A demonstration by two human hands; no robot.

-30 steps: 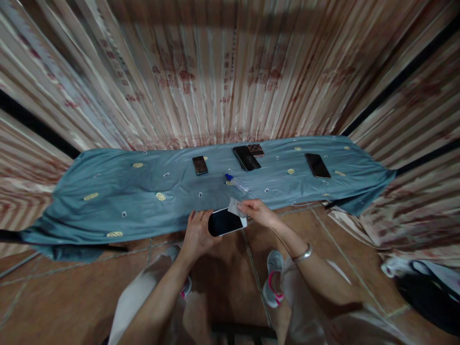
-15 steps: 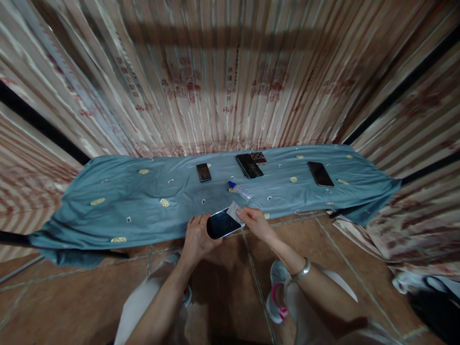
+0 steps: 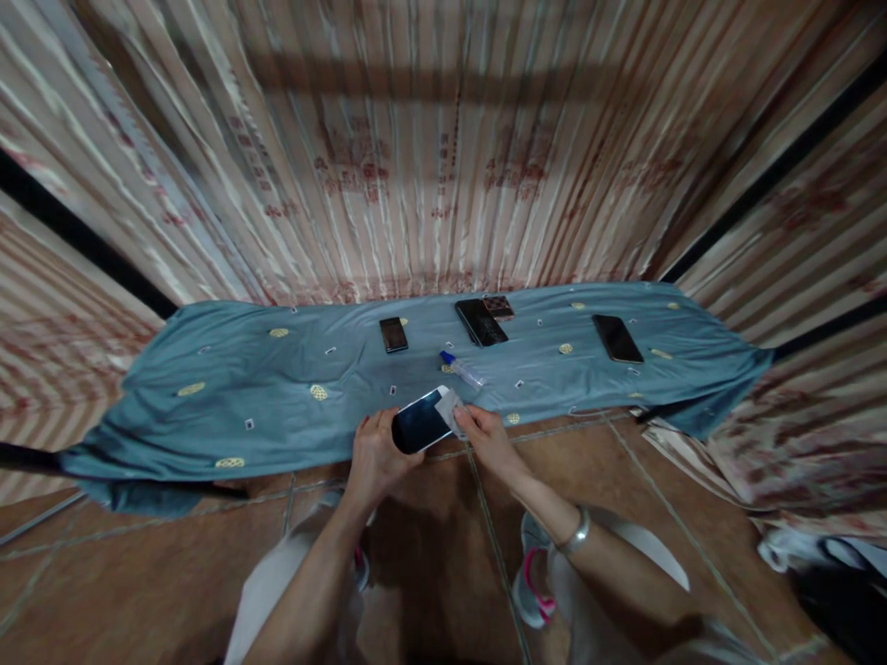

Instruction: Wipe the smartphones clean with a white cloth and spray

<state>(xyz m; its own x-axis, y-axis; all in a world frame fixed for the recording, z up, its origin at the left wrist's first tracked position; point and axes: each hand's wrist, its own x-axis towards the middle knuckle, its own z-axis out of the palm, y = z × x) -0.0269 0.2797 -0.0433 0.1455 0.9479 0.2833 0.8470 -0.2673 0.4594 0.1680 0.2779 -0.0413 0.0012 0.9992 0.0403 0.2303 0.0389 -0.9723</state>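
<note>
My left hand (image 3: 376, 454) is closed around the left end of a smartphone (image 3: 419, 423) with a dark screen and a white edge. The phone is tilted, its right end higher, above the front edge of the blue cloth. Between the fingers of my right hand (image 3: 491, 443) is a small pale wipe (image 3: 450, 409), pressed on the phone's right end. That end of the screen is hidden under it. Just beyond the phone, a clear bottle with a blue cap (image 3: 466, 371) lies on its side.
The blue patterned cloth (image 3: 173, 434) covers a long, low surface. On it lie a small dark phone (image 3: 394, 334), a larger black device (image 3: 480, 322) beside a brown patterned square (image 3: 499, 308), and a dark tablet-like slab (image 3: 616, 338). Curtains (image 3: 443, 166) hang behind.
Both hands and the phone have shifted slightly left and up. The wipe has moved a little along with my right hand and still touches the phone's right end.
</note>
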